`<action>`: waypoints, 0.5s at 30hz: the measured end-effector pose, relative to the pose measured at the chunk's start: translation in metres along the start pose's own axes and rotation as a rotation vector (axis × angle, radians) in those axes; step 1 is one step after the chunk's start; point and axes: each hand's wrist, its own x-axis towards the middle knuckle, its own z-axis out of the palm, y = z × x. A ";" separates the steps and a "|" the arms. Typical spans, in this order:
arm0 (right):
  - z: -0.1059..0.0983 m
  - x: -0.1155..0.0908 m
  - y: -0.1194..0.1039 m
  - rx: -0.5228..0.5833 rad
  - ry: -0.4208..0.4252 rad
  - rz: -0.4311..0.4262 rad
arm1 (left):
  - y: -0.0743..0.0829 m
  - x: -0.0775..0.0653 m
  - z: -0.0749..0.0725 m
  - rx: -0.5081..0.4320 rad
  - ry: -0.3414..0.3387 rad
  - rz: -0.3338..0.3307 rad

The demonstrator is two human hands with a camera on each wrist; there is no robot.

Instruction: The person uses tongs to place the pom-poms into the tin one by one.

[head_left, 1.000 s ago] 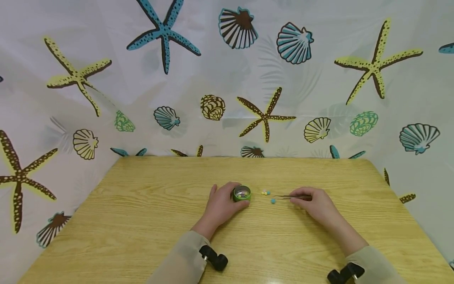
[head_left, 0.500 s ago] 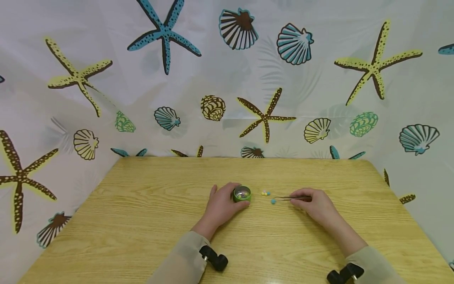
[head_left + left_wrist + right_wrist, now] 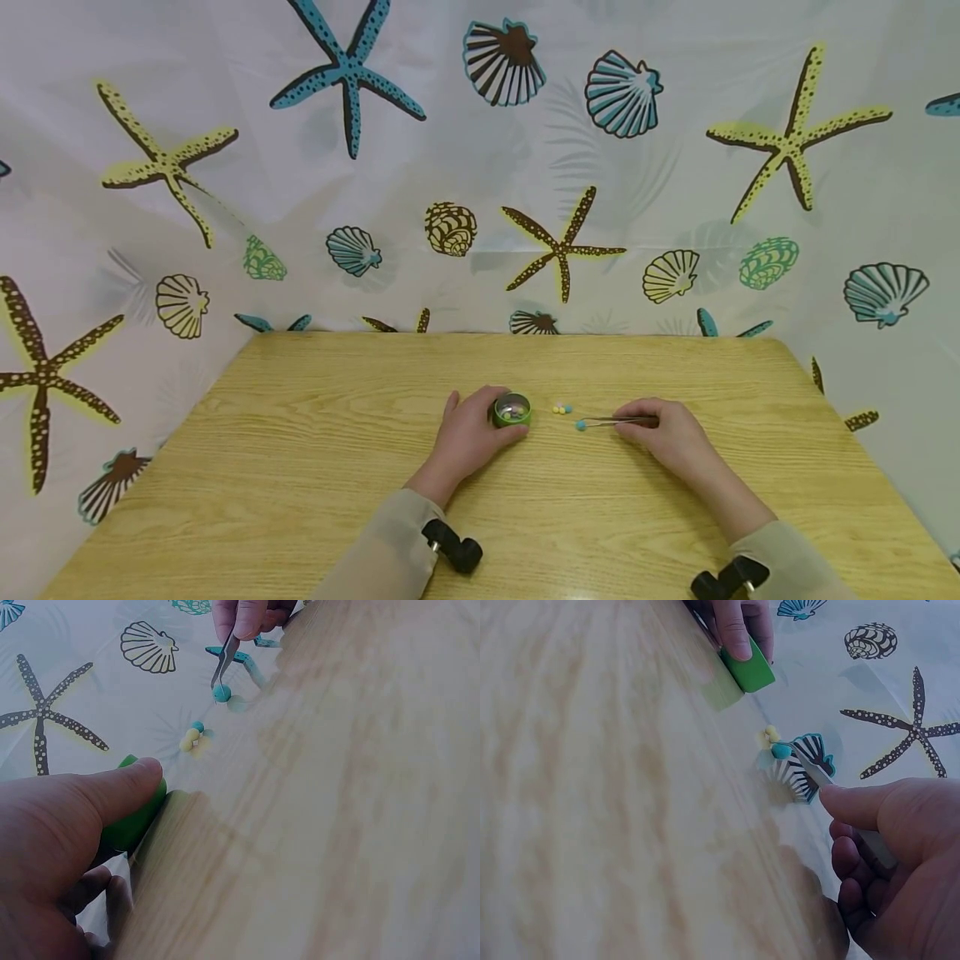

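Observation:
My left hand (image 3: 468, 437) grips a small round green tin (image 3: 513, 424), thumb and fingers on opposite sides. Several small coloured beads lie inside it. In my right hand (image 3: 672, 437) is a pair of metal tweezers (image 3: 226, 661), pinched between thumb and fingers and pointing left. A larger blue bead (image 3: 222, 694) sits at the tweezer tips, with the prongs on either side of it. Just behind it, between tin and tweezers, a little cluster of yellow beads (image 3: 188, 742) and a smaller blue bead (image 3: 198, 727) rests on the table.
The wooden table (image 3: 322, 433) spreads out around both hands. A white cloth (image 3: 420, 167) printed with starfish and shells hangs behind it and along its sides. Each sleeve carries a black wrist mount (image 3: 452, 546).
The tweezer tips have come down to the larger blue bead, and the bead has shifted slightly to the right with them. My left hand and the tin have stayed in place.

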 end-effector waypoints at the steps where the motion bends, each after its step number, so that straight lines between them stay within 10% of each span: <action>1: 0.000 0.000 0.000 -0.002 0.000 0.001 | 0.000 0.000 0.000 -0.001 0.000 0.001; 15: 0.000 -0.001 -0.001 -0.027 0.004 0.009 | 0.000 -0.001 -0.001 -0.013 0.004 0.010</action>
